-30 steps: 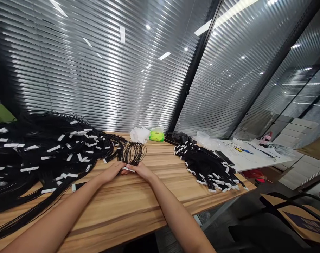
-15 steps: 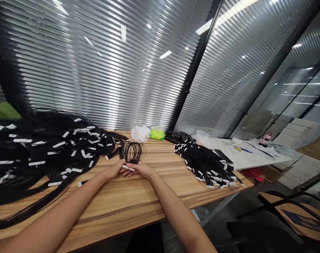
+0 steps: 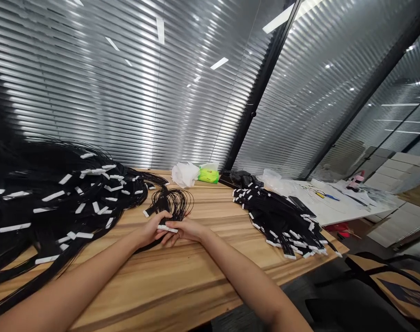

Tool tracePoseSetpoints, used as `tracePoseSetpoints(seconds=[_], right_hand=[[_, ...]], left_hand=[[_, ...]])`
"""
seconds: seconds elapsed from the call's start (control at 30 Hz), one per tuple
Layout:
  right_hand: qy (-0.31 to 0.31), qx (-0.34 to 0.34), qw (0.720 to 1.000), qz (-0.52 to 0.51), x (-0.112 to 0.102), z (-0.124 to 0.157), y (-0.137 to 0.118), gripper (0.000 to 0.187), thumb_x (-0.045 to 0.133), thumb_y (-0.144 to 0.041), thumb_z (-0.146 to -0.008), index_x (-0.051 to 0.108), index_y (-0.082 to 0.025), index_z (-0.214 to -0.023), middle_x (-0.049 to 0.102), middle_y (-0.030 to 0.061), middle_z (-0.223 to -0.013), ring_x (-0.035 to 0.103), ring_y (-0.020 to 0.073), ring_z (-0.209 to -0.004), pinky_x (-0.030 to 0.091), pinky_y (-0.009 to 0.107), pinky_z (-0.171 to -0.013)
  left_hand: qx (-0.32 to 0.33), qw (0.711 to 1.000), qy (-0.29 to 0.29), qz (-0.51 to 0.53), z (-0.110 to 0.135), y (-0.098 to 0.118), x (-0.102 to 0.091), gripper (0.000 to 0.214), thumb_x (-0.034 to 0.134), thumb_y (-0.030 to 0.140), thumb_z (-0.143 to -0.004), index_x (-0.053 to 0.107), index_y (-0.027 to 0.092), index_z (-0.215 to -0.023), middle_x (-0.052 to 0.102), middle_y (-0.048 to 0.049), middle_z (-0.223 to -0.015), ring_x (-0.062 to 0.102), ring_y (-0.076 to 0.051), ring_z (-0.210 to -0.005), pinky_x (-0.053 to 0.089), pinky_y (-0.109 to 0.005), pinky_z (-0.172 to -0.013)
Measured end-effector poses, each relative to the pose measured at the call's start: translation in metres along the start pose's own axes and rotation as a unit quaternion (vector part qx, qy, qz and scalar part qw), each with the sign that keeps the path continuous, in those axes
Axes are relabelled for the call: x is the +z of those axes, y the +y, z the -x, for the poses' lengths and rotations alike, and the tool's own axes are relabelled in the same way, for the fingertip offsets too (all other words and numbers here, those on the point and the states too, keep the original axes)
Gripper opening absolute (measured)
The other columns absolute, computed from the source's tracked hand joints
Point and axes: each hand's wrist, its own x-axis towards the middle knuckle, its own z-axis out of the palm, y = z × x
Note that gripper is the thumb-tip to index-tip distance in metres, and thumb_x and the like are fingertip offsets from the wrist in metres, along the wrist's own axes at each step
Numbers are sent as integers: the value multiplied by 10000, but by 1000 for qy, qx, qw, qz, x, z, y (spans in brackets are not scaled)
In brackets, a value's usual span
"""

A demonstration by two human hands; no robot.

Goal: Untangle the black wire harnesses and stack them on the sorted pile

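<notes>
My left hand (image 3: 154,230) and my right hand (image 3: 185,229) meet over the table, both with fingers closed on one black wire harness (image 3: 173,203). Its white connector (image 3: 167,228) lies between the two hands, facing me. Beyond the fingers the thin black wires curve up in a loose loop. Another white-tipped end (image 3: 146,214) rests on the table just left of the loop. Some black strands also run out beneath my left hand. The fingertips of my right hand are partly spread under the connector.
A large heap of black wire harnesses (image 3: 81,193) with white connectors covers the left of the wooden table (image 3: 154,281). A smaller pile (image 3: 282,219) lies to the right. Crumpled tissue (image 3: 185,174) and a green tissue pack (image 3: 209,174) stand behind. A white table (image 3: 331,207) adjoins, with tools on it.
The view has shifted slightly to the right. Both hands still grip the harness; its loop has spread wider, and a white-tipped end now shows left of it.
</notes>
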Motion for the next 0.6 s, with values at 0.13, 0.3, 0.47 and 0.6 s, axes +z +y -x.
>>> tracePoseSetpoints(seconds=[0.13, 0.3, 0.47, 0.6], right_hand=[[4, -3, 999, -42, -2, 6, 0, 531, 746, -555, -663, 706, -69, -874, 754, 166, -864, 700, 175, -681, 497, 216, -551], [98, -34, 989, -102, 6, 7, 3, 566, 648, -631, -729, 697, -77, -839, 757, 151, -798, 695, 163, -636, 513, 217, -537], [165, -64, 977, -122, 10, 5, 5, 557, 621, -657, -739, 671, -106, -803, 750, 111, -708, 649, 136, -498, 490, 212, -485], [123, -19, 988, -89, 7, 13, -5, 566, 588, -663, -761, 670, -103, -773, 747, 117, -685, 659, 141, -505, 500, 217, -516]], left_hand=[[-6, 1000, 16, 0, -2, 1, 11, 285, 624, 381, -621, 553, 164, -451, 448, 26, -321, 301, -69, -267, 183, -199, -289], [68, 997, 21, 38, -3, 5, 17, 326, 587, 356, -665, 746, 150, -862, 756, -58, -932, 657, -216, -938, 503, -258, -828], [27, 996, 1, 82, -2, 6, 17, 374, 552, 317, -621, 749, 151, -892, 747, -63, -1039, 635, -257, -1026, 500, -273, -779], [11, 997, -12, 79, 0, 6, 18, 374, 531, 310, -637, 755, 155, -893, 756, -45, -1000, 648, -244, -971, 507, -269, -749]])
